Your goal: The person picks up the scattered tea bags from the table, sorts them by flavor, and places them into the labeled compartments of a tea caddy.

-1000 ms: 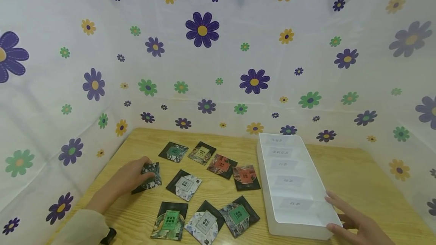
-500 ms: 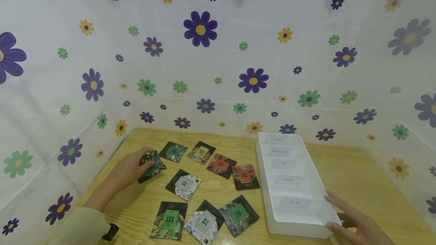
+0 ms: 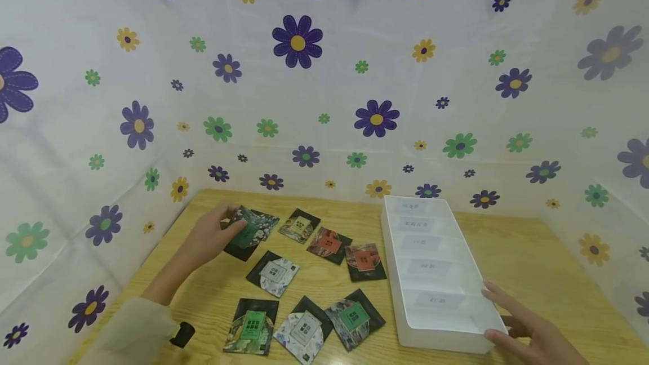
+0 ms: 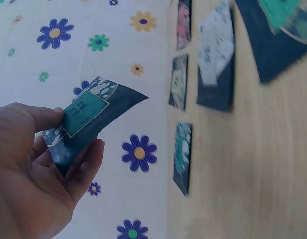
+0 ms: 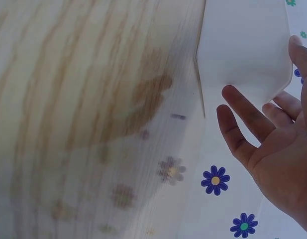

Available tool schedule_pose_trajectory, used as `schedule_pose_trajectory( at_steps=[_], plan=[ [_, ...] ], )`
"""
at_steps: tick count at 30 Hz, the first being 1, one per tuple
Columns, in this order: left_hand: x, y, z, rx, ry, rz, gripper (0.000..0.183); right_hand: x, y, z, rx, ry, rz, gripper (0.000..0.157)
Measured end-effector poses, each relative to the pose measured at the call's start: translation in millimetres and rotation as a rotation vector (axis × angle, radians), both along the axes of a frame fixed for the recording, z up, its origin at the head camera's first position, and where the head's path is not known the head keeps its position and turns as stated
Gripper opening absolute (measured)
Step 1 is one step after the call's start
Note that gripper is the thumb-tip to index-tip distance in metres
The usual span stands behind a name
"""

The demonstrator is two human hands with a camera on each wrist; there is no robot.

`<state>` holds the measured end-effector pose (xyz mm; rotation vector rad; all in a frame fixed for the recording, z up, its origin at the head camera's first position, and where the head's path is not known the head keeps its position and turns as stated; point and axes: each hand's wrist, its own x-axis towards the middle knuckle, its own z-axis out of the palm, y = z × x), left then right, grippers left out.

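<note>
My left hand pinches a dark sachet with a teal label between thumb and fingers. The sachet is tilted and bent in the left wrist view, held above the table. In the head view it partly covers another flower-patterned sachet lying behind it. A white, divided box with paper labels in its compartments stands to the right. My right hand touches the box's near right corner, thumb and fingers spread around it. In the right wrist view that hand's fingers are loosely extended along the box.
Several more sachets lie flat on the wooden table: a grey-white one, two with red labels, one yellow-labelled, and a front row with a green-labelled one. Flower-printed white sheeting encloses the back and sides.
The left hand has lifted its sachet and carried it away and to the right, so it now overlaps the back-left sachet in view. The right hand and box stay put.
</note>
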<state>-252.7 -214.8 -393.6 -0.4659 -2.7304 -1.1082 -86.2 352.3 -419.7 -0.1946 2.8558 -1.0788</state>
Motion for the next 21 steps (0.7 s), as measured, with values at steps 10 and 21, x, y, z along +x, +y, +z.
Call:
schedule_pose_trajectory(
  at_steps=[10, 21],
  plan=[
    [-9.5, 39, 20.3, 0.106, 0.018, -0.029, 0.045, -2.6, 3, -0.2, 0.021, 0.004, 0.024, 0.072],
    [-21.1, 90, 33.2, 0.217, 0.040, -0.116, 0.039, -2.6, 3, -1.3, 0.040, 0.058, 0.033, 0.072]
  ],
)
